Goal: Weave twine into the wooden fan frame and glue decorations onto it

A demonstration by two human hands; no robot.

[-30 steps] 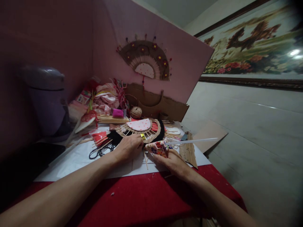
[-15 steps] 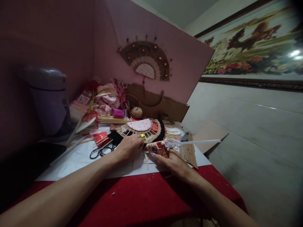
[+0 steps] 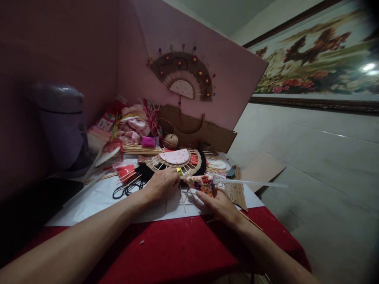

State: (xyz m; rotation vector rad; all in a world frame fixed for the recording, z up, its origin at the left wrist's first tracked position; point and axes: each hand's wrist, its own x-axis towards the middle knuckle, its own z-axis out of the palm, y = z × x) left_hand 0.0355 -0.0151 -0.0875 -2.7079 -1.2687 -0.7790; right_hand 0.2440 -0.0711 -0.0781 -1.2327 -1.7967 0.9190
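A glue gun with a colourful floral pattern is held in my right hand, its front toward the left. From its back a long white glue stick sticks out to the right. My left hand is closed at the near edge of a half-round craft fan; its fingertips are hidden, so what they pinch cannot be seen. The fan lies flat, with a pink dotted centre, thin ribs, a twine band and black outer parts. A small yellow piece shows beside my left fingers.
Black cord and a red packet lie left of the fan. Behind it are bundled sticks, a twine ball and pink cloth. Corrugated cardboard lies right. A finished fan hangs on the pink board.
My right hand and the glue gun have shifted slightly right, and the glue stick tilts lower. A thin wooden stick now shows beside my right wrist. My left hand stays in place.
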